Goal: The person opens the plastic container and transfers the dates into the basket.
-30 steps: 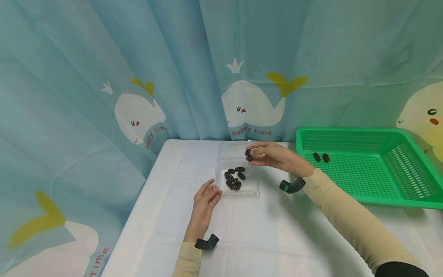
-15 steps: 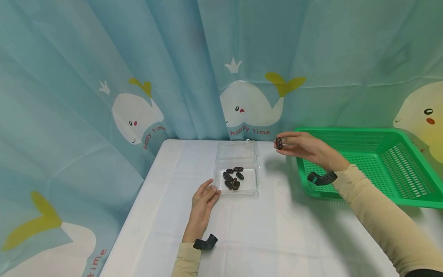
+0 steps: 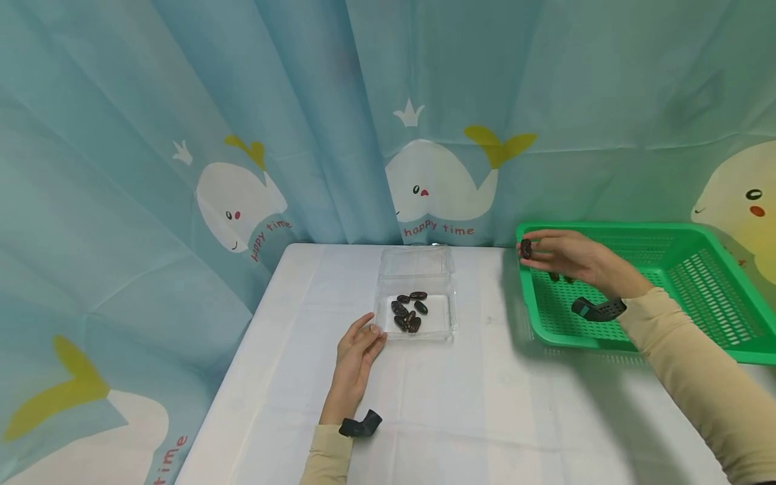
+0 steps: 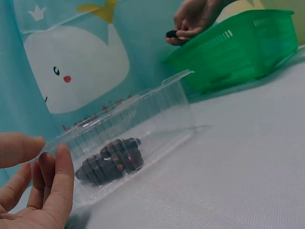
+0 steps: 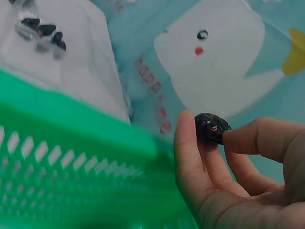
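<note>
My right hand pinches a dark, glossy, wrinkled date between thumb and fingertips. It hangs over the left rim of the green plastic basket, and part of the basket's inside is hidden behind the hand. Two more dates show below the fingers inside the basket. With thumb and fingers, my left hand holds the near left corner of a clear plastic box. Several dates lie together on the bottom of that box, mostly toward its left side. Its clear lid is folded back, away from me.
A white cloth covers the table, and both containers stand on it. Behind the table hangs a blue curtain printed with whales, close to the back of the box and basket. The right forearm crosses over the basket's near rim.
My right hand has moved right with the date, from above the clear box to the basket's left rim. My left hand has stayed at the box corner.
</note>
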### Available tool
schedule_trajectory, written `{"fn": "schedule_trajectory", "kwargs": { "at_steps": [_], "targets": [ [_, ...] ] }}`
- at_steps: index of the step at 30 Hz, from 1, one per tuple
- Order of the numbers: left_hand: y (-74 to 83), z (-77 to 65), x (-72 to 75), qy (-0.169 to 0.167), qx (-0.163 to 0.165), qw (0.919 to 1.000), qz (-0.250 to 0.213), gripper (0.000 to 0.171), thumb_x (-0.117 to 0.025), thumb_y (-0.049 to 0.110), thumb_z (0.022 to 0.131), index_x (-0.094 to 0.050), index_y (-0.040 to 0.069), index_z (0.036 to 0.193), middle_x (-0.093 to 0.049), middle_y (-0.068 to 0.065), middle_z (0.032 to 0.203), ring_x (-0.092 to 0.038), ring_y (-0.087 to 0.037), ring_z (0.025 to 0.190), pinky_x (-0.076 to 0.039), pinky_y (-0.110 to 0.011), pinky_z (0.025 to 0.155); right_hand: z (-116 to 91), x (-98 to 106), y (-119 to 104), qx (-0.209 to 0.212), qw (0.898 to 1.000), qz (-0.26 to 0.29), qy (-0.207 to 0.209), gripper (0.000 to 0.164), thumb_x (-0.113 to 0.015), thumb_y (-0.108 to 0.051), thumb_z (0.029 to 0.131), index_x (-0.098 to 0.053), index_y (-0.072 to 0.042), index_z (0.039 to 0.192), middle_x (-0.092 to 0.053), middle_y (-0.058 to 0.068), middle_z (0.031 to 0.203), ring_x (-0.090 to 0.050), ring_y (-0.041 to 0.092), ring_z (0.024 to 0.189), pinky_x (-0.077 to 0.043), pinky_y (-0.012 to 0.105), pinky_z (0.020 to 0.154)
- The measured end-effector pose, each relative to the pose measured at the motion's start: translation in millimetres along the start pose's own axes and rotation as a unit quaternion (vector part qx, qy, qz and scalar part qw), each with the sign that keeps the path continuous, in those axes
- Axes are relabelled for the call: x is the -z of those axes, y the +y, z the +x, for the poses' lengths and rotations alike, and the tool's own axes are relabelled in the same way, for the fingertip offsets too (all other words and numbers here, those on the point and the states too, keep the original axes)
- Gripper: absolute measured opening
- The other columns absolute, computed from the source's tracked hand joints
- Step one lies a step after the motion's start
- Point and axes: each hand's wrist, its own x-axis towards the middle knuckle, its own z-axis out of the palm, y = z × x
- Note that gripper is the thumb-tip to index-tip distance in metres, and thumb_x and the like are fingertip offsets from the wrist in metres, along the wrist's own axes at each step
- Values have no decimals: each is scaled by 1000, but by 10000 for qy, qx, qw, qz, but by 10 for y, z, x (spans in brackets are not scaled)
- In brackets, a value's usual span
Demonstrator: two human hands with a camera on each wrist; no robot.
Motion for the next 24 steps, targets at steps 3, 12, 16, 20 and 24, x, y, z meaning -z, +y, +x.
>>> {"fn": "schedule_trajectory", "kwargs": {
  "at_steps": [3,12,16,20,24],
  "targets": [
    [4,-2,1,-29,-16,10000,-2,52,-59,4,105,-44,2,154,-58,-4,115,-64,-11,106,-58,-23,104,-31,141,21,-19,9998,-161,66,54,-49,-3,109,-28,-4,159,-46,4,144,-68,6,112,-55,30,113],
    [3,-1,3,-39,-21,10000,6,52,-59,5,105,-44,2,154,-57,-4,115,-64,-11,106,-58,-22,104,-54,459,77,-368,9975,-566,215,62,-37,1,109,-11,-7,164,21,18,171,-15,36,160,-45,27,122],
    [-7,2,10,-35,-9,10000,12,51,-58,4,105,-43,2,154,-57,-3,114,-64,-11,106,-57,-22,104,-99,590,113,-485,9969,-569,244,68,-32,4,108,4,-4,165,30,19,168,10,41,161,-44,26,122],
    [-15,4,17,-29,9,10000,8,52,-58,4,105,-43,3,155,-57,-3,114,-64,-11,106,-57,-23,105,-134,712,165,-620,9959,-560,341,71,-31,6,107,9,-3,165,30,20,167,0,39,162,-42,28,124],
    [-23,4,18,-13,4,10000,7,52,-59,4,105,-44,3,154,-57,-5,117,-64,-11,107,-57,-23,105,-180,817,214,-670,9943,-528,633,54,-38,3,108,-24,-11,159,9,24,167,-59,17,129,-49,30,118]
  ]
}}
